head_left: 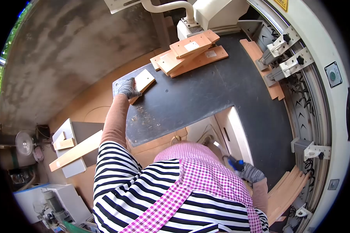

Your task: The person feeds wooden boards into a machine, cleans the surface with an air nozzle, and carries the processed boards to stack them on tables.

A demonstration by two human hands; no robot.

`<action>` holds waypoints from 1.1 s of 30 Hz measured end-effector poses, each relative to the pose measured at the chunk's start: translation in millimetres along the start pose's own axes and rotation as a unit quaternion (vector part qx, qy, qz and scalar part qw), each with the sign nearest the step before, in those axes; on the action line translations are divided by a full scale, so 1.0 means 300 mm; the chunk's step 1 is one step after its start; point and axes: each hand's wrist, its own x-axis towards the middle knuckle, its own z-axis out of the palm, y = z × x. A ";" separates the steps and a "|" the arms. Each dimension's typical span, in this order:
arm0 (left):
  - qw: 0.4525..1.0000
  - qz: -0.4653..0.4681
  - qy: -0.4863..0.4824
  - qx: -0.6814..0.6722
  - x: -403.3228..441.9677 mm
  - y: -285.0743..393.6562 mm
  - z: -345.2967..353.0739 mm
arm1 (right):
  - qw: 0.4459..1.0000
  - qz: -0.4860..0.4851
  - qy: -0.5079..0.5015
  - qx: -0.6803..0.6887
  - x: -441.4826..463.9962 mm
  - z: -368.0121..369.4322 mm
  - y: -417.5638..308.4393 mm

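Note:
My left hand, in a grey glove, grips the lower left end of a short wooden board at the left edge of the dark tabletop. My right hand, gloved as well, is closed round a blue-and-black tool near the lower edge of the table, by the apron. The tool's working end is too small to make out clearly. Beyond the left hand, several wooden boards lie in a crossed pile, some with white labels.
Another board lies along the right edge, under metal clamps on a rail. Long strips are stacked at lower right. A cutout with a white panel opens in the table. A fan stands far left.

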 end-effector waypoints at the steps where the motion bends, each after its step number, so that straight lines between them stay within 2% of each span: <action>1: 1.000 0.008 -0.017 0.009 -0.022 0.004 -0.032 | 0.997 0.053 0.053 -0.004 -0.004 0.018 -0.047; 2: 1.000 0.008 -0.010 0.017 -0.033 -0.006 -0.040 | 0.993 0.010 0.062 0.097 0.046 0.027 0.051; 3: 1.000 0.010 0.000 0.025 -0.042 -0.007 -0.045 | 0.986 -0.020 0.049 0.161 0.010 0.071 -0.033; 4: 0.999 0.017 0.010 0.035 -0.045 0.002 -0.045 | 0.999 -0.016 0.046 0.006 0.006 0.115 -0.052; 7: 0.999 0.022 0.020 0.036 -0.054 0.003 -0.037 | 0.999 -0.033 0.012 -0.008 -0.061 0.218 -0.216; 9: 1.000 -0.001 0.016 -0.020 -0.086 0.038 -0.041 | 0.984 -0.002 0.074 0.162 -0.015 0.238 -0.093; 10: 0.997 -0.005 0.018 -0.069 -0.034 0.012 0.044 | 0.949 0.101 0.138 0.264 0.028 0.220 -0.024; 11: 0.993 -0.010 0.019 -0.119 0.032 -0.026 0.132 | 0.899 0.022 0.259 0.352 0.046 0.233 0.091; 13: 0.991 -0.009 0.043 -0.125 0.037 -0.033 0.166 | 0.855 0.047 0.329 0.398 0.026 0.281 0.171; 14: 0.991 -0.012 0.048 -0.121 0.039 -0.039 0.181 | 0.904 0.094 0.269 0.319 -0.025 0.307 0.095; 15: 0.992 -0.015 0.053 -0.115 0.038 -0.044 0.193 | 0.901 -0.014 0.234 0.365 -0.110 0.381 -0.030; 16: 0.992 -0.019 0.045 -0.113 0.034 -0.041 0.193 | 0.902 -0.043 0.244 0.352 -0.173 0.420 -0.166; 18: 0.994 -0.022 0.046 -0.095 0.033 -0.033 0.198 | 0.889 -0.079 0.256 0.371 -0.168 0.418 -0.177; 19: 0.995 -0.028 0.050 -0.086 0.019 -0.023 0.191 | 0.875 -0.085 0.255 0.404 -0.100 0.413 -0.095; 20: 0.995 -0.030 0.051 -0.079 0.019 -0.022 0.199 | 0.837 -0.109 0.314 0.434 -0.061 0.404 -0.061; 21: 0.995 -0.030 0.061 -0.072 0.019 -0.021 0.209 | 0.838 -0.164 0.259 0.452 -0.011 0.383 -0.017; 23: 0.995 -0.038 0.053 -0.074 -0.014 -0.004 0.183 | 0.882 -0.153 0.238 0.377 -0.072 0.381 -0.193; 25: 0.996 -0.038 0.053 -0.060 0.007 -0.016 0.198 | 0.853 -0.161 0.233 0.438 0.007 0.382 -0.135; 26: 0.995 -0.035 0.060 -0.066 0.015 -0.028 0.211 | 0.837 -0.143 0.282 0.447 0.043 0.368 -0.093; 27: 0.995 -0.029 0.066 -0.074 0.023 -0.036 0.227 | 0.830 -0.078 0.352 0.425 0.049 0.356 -0.106; 29: 0.992 0.002 0.084 -0.092 0.018 -0.049 0.244 | 0.882 -0.107 0.196 0.416 -0.044 0.363 -0.119; 32: 0.990 0.050 0.101 -0.086 0.070 -0.095 0.300 | 0.883 -0.129 0.124 0.434 -0.079 0.447 -0.013; 33: 0.987 0.059 0.113 -0.099 0.079 -0.107 0.322 | 0.854 -0.082 0.227 0.460 -0.077 0.461 0.060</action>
